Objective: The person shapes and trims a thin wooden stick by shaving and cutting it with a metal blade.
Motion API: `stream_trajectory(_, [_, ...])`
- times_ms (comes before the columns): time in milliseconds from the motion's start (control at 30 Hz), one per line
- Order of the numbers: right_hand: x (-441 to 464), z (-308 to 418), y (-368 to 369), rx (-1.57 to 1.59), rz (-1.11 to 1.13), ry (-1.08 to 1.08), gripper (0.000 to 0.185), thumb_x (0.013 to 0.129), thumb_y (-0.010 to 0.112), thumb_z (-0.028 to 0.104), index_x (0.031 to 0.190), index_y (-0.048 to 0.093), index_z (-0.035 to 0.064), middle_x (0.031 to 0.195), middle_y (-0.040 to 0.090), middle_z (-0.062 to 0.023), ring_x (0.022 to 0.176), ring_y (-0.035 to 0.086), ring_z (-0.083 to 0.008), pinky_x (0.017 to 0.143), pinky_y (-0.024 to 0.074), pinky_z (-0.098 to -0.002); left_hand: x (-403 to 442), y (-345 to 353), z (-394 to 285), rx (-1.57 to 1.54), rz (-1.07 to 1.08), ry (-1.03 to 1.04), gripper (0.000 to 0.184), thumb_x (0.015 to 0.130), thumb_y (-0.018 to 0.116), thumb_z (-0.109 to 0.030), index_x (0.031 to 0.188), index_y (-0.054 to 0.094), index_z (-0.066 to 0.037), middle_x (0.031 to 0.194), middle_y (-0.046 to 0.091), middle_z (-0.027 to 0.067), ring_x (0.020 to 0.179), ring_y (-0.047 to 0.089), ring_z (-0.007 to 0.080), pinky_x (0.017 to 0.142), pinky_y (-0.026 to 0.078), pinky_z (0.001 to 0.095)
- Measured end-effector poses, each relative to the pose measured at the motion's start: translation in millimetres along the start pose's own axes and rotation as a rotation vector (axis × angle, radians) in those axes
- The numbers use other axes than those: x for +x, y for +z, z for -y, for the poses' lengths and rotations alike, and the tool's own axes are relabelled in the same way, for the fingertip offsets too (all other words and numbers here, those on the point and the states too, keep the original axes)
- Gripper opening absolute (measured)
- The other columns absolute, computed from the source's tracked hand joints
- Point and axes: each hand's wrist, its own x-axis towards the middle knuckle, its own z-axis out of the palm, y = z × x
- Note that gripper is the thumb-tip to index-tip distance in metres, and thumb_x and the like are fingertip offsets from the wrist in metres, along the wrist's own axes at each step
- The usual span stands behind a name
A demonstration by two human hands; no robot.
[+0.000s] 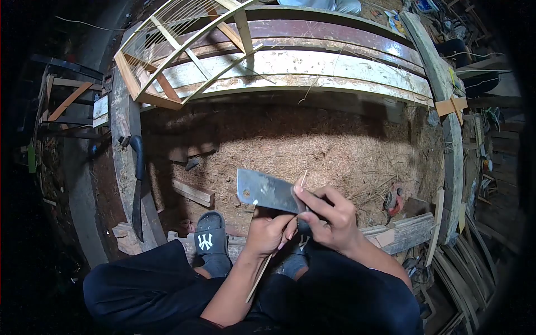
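The left hand (pixel 267 234) is curled closed around a thin pale strip (pixel 260 278), bamboo or wood, I cannot tell which; the strip slants between the two hands, its lower end running down along the left forearm and its upper tip showing just past the right hand's fingertips; the right hand (pixel 336 216) is bent nearly closed at the heel of a broad cleaver (pixel 265 191), with thumb and forefinger close together there and the handle hidden, so how the other fingers wrap it I cannot tell; the blade reaches leftward over the top of the left hand, its holed far end out beyond the left knuckles, and crosses the strip beside the right fingers; below the hands are dark trousers (pixel 357 287) and two dark sandals, the left sandal (pixel 212 245) with a white monogram, the right sandal (pixel 293 262) partly covered by the left hand and forearm; left of the left hand, a squared wooden block (pixel 193 193) lies on shaving-strewn ground (pixel 335 146), and farther left a long dark-handled knife (pixel 138 192) rests against a thick beam (pixel 124 114); well ahead of both hands, a bow-sided wooden frame (pixel 190 57) strung with thin parallel strands lies over a white-faced plank (pixel 318 64); right of the right hand sits a red tool (pixel 396 202), too small to identify, and farther right, past another upright-looking beam (pixel 455 159), long curved strips (pixel 460 268) are bunched together.
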Motion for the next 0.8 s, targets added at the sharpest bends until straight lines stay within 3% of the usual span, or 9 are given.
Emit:
stream_trajectory(67, [2, -7, 2, 0.002, -0.026, 0.052, 0.051, 0.081, 0.080, 0.014, 0.131, 0.069, 0.0139, 0.082, 0.063, -0.0119, 0.063, 0.064, -0.0233, 0.054, 0.0520, -0.0349, 5, 1, -4, -0.122, 0.132, 0.136, 0.020, 0.101, 0.055, -0.010, 0.087, 0.064, 0.001, 0.055, 0.054, 0.0028, 0.037, 0.040, 0.0074, 0.036, 0.029, 0.0236])
stream_trajectory(133, [3, -14, 1, -0.038, -0.054, 0.095, 0.050, 0.082, 0.080, 0.015, 0.130, 0.069, 0.0141, 0.082, 0.063, -0.0125, 0.063, 0.064, -0.0231, 0.054, 0.0522, -0.0348, 6, 2, -1, -0.156, 0.118, 0.127, 0.019, 0.100, 0.055, -0.008, 0.086, 0.065, 0.001, 0.055, 0.055, 0.0034, 0.037, 0.041, 0.0074, 0.036, 0.029, 0.0236])
stream_trajectory(200, [0, -2, -1, -0.007, 0.012, -0.002, 0.051, 0.081, 0.079, 0.011, 0.131, 0.069, 0.0120, 0.082, 0.063, -0.0123, 0.062, 0.062, -0.0228, 0.055, 0.0520, -0.0347, 3, -2, 11, -0.051, 0.047, 0.081, 0.020, 0.103, 0.056, -0.012, 0.092, 0.066, 0.002, 0.055, 0.054, 0.0028, 0.037, 0.039, 0.0062, 0.035, 0.028, 0.0226])
stream_trajectory(333, [4, -10, -1, -0.005, -0.034, 0.061, 0.051, 0.081, 0.079, 0.011, 0.131, 0.069, 0.0119, 0.083, 0.063, -0.0124, 0.064, 0.063, -0.0230, 0.055, 0.0520, -0.0347, 6, 3, -4, -0.138, 0.125, 0.125, 0.017, 0.100, 0.056, -0.008, 0.089, 0.065, 0.001, 0.056, 0.054, 0.0032, 0.037, 0.040, 0.0071, 0.035, 0.028, 0.0226])
stream_trajectory(467, [2, -4, 1, 0.041, -0.061, -0.009, 0.051, 0.082, 0.079, 0.012, 0.131, 0.068, 0.0114, 0.081, 0.063, -0.0116, 0.063, 0.062, -0.0225, 0.054, 0.0517, -0.0345, 3, 2, 5, -0.035, 0.088, 0.195, 0.021, 0.104, 0.055, -0.016, 0.103, 0.066, 0.002, 0.057, 0.054, 0.0024, 0.037, 0.038, 0.0057, 0.036, 0.028, 0.0215])
stream_trajectory(600, [4, -12, -3, -0.047, -0.023, 0.072, 0.048, 0.084, 0.078, 0.015, 0.131, 0.069, 0.0120, 0.081, 0.063, -0.0114, 0.064, 0.063, -0.0225, 0.055, 0.0524, -0.0339, 9, 0, 2, -0.049, 0.163, 0.158, 0.020, 0.104, 0.055, -0.015, 0.101, 0.066, 0.001, 0.057, 0.054, 0.0030, 0.038, 0.039, 0.0056, 0.036, 0.029, 0.0217])
stream_trajectory(633, [3, -7, -4, -0.028, -0.007, -0.013, 0.049, 0.084, 0.078, 0.013, 0.131, 0.068, 0.0116, 0.080, 0.062, -0.0110, 0.063, 0.063, -0.0226, 0.054, 0.0516, -0.0342, 10, -1, 2, -0.047, 0.161, 0.154, 0.020, 0.104, 0.055, -0.015, 0.101, 0.066, 0.001, 0.057, 0.054, 0.0030, 0.038, 0.039, 0.0056, 0.036, 0.029, 0.0217])
stream_trajectory(800, [8, -19, -2, -0.022, -0.049, 0.157, 0.049, 0.083, 0.078, 0.009, 0.131, 0.068, 0.0081, 0.082, 0.063, -0.0126, 0.066, 0.062, -0.0209, 0.056, 0.0503, -0.0336, 11, 3, 0, -0.145, 0.142, 0.154, 0.022, 0.104, 0.055, -0.015, 0.109, 0.065, 0.005, 0.060, 0.058, 0.0045, 0.038, 0.040, 0.0054, 0.037, 0.029, 0.0208])
